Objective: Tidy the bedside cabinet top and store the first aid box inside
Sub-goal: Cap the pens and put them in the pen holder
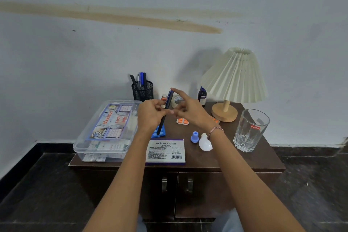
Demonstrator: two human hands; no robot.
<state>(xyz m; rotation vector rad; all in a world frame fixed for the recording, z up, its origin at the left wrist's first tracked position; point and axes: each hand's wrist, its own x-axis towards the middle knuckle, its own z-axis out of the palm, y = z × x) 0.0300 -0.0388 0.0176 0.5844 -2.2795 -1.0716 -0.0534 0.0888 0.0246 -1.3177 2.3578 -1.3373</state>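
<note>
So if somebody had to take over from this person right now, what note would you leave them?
Hands: left hand and right hand both pinch a dark pen, held above the cabinet top.
Things: the first aid box, lid on, sits on the top's left side; the cabinet doors are shut.
Done: other pens stand in the mesh holder.
Left: probably add this pen, tidy the pill strips, stamp pad and bulb, then store the box inside.
</note>
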